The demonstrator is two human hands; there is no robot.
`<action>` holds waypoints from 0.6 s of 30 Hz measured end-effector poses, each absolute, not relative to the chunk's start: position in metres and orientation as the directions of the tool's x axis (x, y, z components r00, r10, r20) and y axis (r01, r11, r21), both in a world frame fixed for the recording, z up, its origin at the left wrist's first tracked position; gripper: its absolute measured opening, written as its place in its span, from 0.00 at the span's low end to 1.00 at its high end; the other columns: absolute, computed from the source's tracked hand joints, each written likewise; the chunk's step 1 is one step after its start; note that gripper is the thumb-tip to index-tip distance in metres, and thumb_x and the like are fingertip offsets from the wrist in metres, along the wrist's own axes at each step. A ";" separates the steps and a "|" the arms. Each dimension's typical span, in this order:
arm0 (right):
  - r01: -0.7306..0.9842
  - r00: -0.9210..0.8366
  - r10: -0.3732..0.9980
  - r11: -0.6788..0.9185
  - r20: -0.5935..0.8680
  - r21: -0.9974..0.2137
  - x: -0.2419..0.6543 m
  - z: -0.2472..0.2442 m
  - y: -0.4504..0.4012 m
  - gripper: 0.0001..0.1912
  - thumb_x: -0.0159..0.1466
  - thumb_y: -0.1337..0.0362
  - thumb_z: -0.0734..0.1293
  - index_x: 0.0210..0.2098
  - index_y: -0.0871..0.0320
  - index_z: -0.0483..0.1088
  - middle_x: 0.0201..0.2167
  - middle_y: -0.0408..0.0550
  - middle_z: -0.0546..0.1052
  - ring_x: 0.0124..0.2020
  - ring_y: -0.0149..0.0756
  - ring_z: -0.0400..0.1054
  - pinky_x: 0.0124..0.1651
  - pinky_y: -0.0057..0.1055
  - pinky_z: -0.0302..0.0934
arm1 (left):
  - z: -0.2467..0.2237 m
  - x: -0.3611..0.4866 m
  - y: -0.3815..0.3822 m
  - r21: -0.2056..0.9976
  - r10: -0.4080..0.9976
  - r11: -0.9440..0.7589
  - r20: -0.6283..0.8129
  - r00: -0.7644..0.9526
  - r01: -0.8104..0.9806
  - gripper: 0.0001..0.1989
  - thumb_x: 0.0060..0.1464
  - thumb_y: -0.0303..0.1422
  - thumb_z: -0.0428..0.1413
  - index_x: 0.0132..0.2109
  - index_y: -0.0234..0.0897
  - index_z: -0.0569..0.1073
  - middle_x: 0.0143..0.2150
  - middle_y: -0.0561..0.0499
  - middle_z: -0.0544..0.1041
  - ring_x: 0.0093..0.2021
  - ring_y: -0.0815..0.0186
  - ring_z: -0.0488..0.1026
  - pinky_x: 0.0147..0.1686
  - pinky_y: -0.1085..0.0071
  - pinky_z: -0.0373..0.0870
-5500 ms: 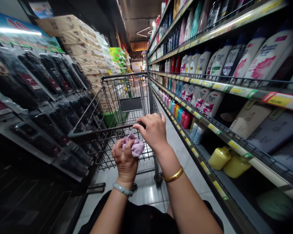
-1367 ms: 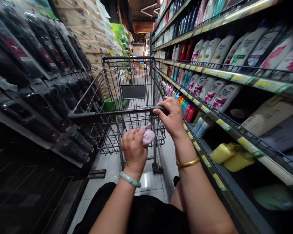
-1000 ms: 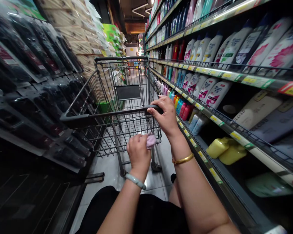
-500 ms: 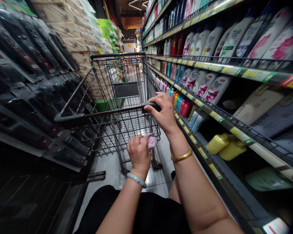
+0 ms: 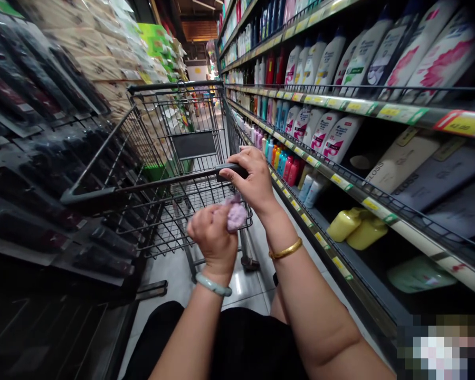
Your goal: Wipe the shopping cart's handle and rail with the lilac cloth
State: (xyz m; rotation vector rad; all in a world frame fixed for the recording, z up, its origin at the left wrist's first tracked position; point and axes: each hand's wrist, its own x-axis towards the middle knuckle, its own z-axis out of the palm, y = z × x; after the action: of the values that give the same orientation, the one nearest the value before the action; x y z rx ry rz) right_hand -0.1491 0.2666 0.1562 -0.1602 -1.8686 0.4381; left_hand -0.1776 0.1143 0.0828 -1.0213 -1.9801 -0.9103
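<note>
In front of me stands a dark wire shopping cart [image 5: 119, 186], its basket bare apart from a grey panel [image 5: 193, 145] on the far side. My right hand [image 5: 252, 177] is wrapped over the right end of the cart's handle, thumb toward me. A gold bangle [image 5: 287, 248] circles that wrist. Nearer to me, my left hand [image 5: 214, 232] is closed around a crumpled lilac cloth-like thing [image 5: 236, 216], which bulges out on the thumb side. It is held in front of the basket, beside the right forearm. A pale green bangle [image 5: 212, 285] sits on the left wrist.
Shelves [image 5: 340, 182] of shampoo bottles [image 5: 342, 138] run along the right, close to my right arm. Dark packaged goods [image 5: 35, 153] hang at the left, with stacked beige packs [image 5: 91, 58] beyond. Tiled floor [image 5: 237, 290] shows under the cart, and the aisle leads ahead.
The view has shifted slightly, so cart and shelves sit further left. My left hand has risen and moved left with the lilac thing; the right hand stays on the handle.
</note>
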 end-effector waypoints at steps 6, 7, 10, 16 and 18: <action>-0.111 -0.366 0.329 0.913 0.871 -0.392 -0.150 0.157 0.266 0.20 0.64 0.43 0.66 0.41 0.53 0.75 0.40 0.48 0.75 0.56 0.44 0.65 0.64 0.43 0.55 | 0.090 -0.185 0.112 0.315 0.436 0.459 0.735 -0.520 0.831 0.11 0.56 0.31 0.59 0.47 0.45 0.78 0.45 0.47 0.77 0.48 0.56 0.68 0.49 0.59 0.57; -0.111 -0.365 0.332 0.912 0.870 -0.395 -0.150 0.157 0.265 0.20 0.64 0.43 0.67 0.40 0.53 0.75 0.40 0.47 0.75 0.56 0.44 0.65 0.64 0.43 0.55 | 0.083 -0.180 0.115 0.303 0.506 0.468 0.678 -0.533 0.830 0.13 0.55 0.29 0.58 0.47 0.45 0.78 0.45 0.47 0.77 0.47 0.56 0.68 0.48 0.58 0.57; -0.122 -0.347 0.348 0.904 0.871 -0.410 -0.150 0.158 0.263 0.18 0.63 0.45 0.69 0.39 0.52 0.76 0.39 0.47 0.75 0.56 0.44 0.65 0.64 0.43 0.56 | 0.067 -0.165 0.123 0.273 0.613 0.482 0.573 -0.543 0.833 0.13 0.56 0.27 0.55 0.47 0.45 0.78 0.45 0.46 0.77 0.48 0.54 0.67 0.47 0.57 0.57; -0.184 -0.365 0.352 0.880 0.862 -0.438 -0.144 0.162 0.260 0.14 0.65 0.49 0.68 0.40 0.53 0.76 0.40 0.46 0.75 0.57 0.43 0.65 0.64 0.42 0.57 | 0.113 -0.169 0.116 0.301 0.396 0.466 0.770 -0.500 0.832 0.11 0.58 0.33 0.57 0.48 0.45 0.77 0.49 0.47 0.77 0.52 0.56 0.68 0.53 0.58 0.57; -0.205 -0.372 0.325 0.885 0.869 -0.419 -0.143 0.164 0.260 0.14 0.67 0.50 0.66 0.39 0.52 0.76 0.39 0.46 0.76 0.55 0.41 0.66 0.65 0.41 0.56 | 0.129 -0.177 0.115 0.294 0.326 0.488 0.812 -0.485 0.821 0.11 0.59 0.36 0.57 0.48 0.44 0.77 0.50 0.46 0.77 0.53 0.55 0.68 0.55 0.58 0.56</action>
State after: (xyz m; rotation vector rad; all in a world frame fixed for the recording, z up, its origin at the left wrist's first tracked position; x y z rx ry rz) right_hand -0.1427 0.2603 0.1636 -0.0894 -1.8711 0.5590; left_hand -0.1767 0.1151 0.1288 -0.9426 -2.0354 -0.9070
